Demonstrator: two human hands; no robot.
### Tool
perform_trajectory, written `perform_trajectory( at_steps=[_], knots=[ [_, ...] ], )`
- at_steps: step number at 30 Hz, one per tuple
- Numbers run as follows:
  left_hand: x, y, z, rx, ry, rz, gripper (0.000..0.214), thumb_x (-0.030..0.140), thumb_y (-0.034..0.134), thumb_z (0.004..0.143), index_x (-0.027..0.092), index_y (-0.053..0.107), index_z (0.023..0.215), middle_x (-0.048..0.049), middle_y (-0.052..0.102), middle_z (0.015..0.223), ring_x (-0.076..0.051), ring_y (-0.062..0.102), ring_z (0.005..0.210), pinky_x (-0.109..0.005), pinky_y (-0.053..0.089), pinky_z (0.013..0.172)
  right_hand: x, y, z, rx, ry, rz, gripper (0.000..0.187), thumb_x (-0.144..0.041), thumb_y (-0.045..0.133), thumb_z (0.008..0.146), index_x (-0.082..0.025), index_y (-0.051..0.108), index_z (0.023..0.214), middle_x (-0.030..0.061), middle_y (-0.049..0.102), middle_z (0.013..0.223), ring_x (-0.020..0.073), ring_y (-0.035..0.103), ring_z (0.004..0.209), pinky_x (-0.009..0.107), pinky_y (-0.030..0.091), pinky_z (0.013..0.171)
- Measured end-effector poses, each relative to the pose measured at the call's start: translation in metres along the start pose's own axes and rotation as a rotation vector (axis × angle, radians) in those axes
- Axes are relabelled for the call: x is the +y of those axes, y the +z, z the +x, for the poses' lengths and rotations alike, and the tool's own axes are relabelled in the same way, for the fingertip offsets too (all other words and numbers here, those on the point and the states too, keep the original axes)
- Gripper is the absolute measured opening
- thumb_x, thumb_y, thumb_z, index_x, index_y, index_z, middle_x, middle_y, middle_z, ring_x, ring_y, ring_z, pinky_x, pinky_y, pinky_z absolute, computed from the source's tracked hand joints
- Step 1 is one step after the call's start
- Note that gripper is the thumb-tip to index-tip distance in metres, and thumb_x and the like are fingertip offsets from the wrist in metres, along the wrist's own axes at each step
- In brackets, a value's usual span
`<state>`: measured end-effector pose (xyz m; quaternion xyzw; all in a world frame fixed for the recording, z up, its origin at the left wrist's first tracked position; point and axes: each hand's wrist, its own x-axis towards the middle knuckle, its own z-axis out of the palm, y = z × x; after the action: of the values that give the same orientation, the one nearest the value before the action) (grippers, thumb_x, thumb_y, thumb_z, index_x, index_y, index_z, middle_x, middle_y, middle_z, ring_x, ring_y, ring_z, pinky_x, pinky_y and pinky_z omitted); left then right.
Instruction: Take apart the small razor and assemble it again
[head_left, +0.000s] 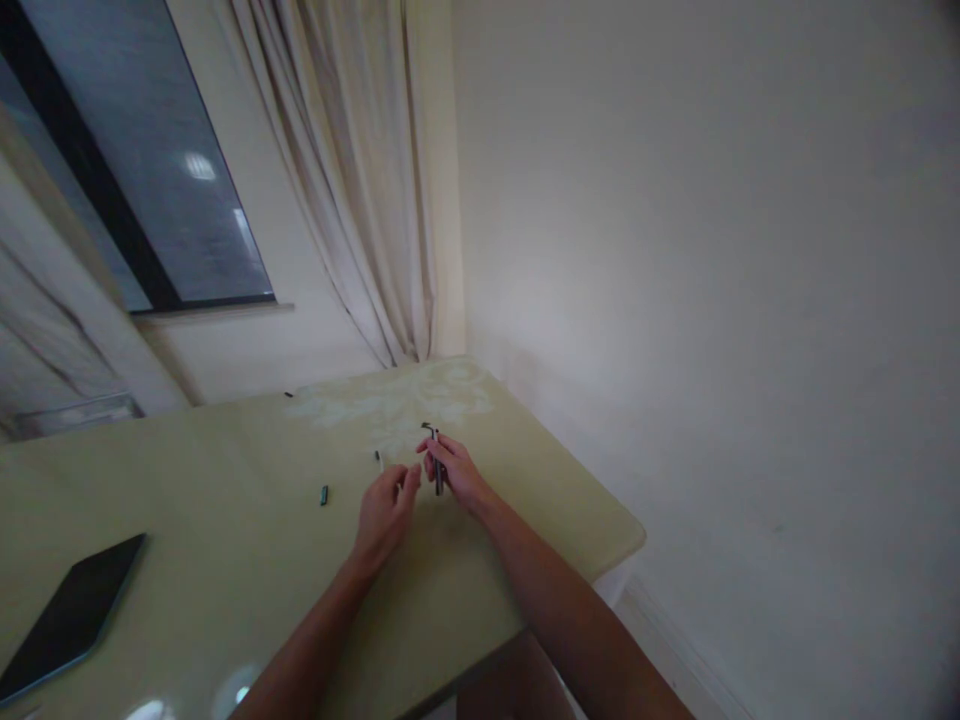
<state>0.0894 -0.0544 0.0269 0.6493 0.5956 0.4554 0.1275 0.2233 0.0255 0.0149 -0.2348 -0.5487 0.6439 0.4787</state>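
My right hand [456,472] is closed around a slim dark pen-like tube [439,482], held nearly upright above the table. From the top of the tube a thin bent dark piece [427,426] sticks out to the left; its kind is too small to make out. Just left of it, my left hand [388,505] has its fingers curled together, with the fingertips close to the tube. What they hold, if anything, is hidden. Behind the left knuckles shows a thin white stick [382,463] with a dark end; whether the hand touches it I cannot tell.
A small dark green piece [324,495] lies left of my hands on the pale green table [225,500]. Farther back is a tiny dark piece [289,394]. A black tablet [71,610] lies at the left. The wall [675,300] borders the table's right side; curtains [367,180] hang behind.
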Motion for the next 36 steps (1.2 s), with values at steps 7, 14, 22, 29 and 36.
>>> perform_trajectory(
  at_steps=[7, 14, 22, 29, 36],
  knots=[
    [-0.037, -0.032, 0.0, -0.063, -0.258, -0.535, 0.07, 0.068, 0.071, 0.08, 0.017, 0.071, 0.128, -0.0003, 0.062, 0.076, -0.013, 0.048, 0.065, -0.025, 0.037, 0.061, -0.01, 0.001, -0.011, -0.464, 0.266, 0.003, 0.034, -0.047, 0.062, 0.093, -0.014, 0.07, 0.095, -0.0087, 0.038, 0.058, 0.0063, 0.029, 0.045, 0.022, 0.019, 0.045],
    [-0.027, -0.031, -0.002, -0.052, -0.188, -0.532, 0.062, 0.063, 0.079, 0.075, 0.017, 0.076, 0.115, 0.0007, 0.062, 0.07, -0.014, 0.049, 0.064, -0.025, 0.037, 0.062, -0.015, 0.007, -0.014, -0.419, 0.308, 0.005, 0.044, -0.055, 0.06, 0.094, -0.014, 0.064, 0.076, -0.0102, 0.034, 0.051, 0.0051, 0.022, 0.043, 0.023, 0.013, 0.043],
    [-0.035, -0.026, 0.006, 0.093, -0.102, -0.287, 0.057, 0.064, 0.071, 0.081, 0.019, 0.074, 0.117, -0.0031, 0.069, 0.089, -0.014, 0.051, 0.063, -0.026, 0.041, 0.061, -0.012, -0.005, 0.002, -0.189, 0.186, 0.17, 0.056, -0.068, 0.06, 0.091, -0.014, 0.066, 0.077, -0.0108, 0.035, 0.047, 0.0046, 0.022, 0.037, 0.022, 0.012, 0.039],
    [-0.022, 0.03, 0.053, -0.29, 0.11, 0.255, 0.033, 0.048, 0.076, 0.081, 0.022, 0.082, 0.1, -0.0067, 0.075, 0.093, -0.025, 0.067, 0.09, -0.034, 0.047, 0.086, -0.031, -0.046, 0.016, 0.368, -0.067, 0.546, 0.05, -0.065, 0.061, 0.092, -0.018, 0.06, 0.074, -0.0109, 0.035, 0.046, 0.0045, 0.022, 0.035, 0.019, 0.015, 0.036],
    [-0.01, 0.087, 0.083, -0.352, -0.033, 0.351, 0.036, 0.041, 0.075, 0.083, 0.019, 0.08, 0.111, -0.0084, 0.077, 0.097, -0.024, 0.069, 0.092, -0.031, 0.046, 0.08, -0.03, -0.064, 0.012, 0.503, -0.069, 0.74, 0.043, -0.057, 0.056, 0.096, -0.02, 0.057, 0.073, -0.0109, 0.036, 0.045, 0.0057, 0.026, 0.034, 0.019, 0.019, 0.035]
  ],
)
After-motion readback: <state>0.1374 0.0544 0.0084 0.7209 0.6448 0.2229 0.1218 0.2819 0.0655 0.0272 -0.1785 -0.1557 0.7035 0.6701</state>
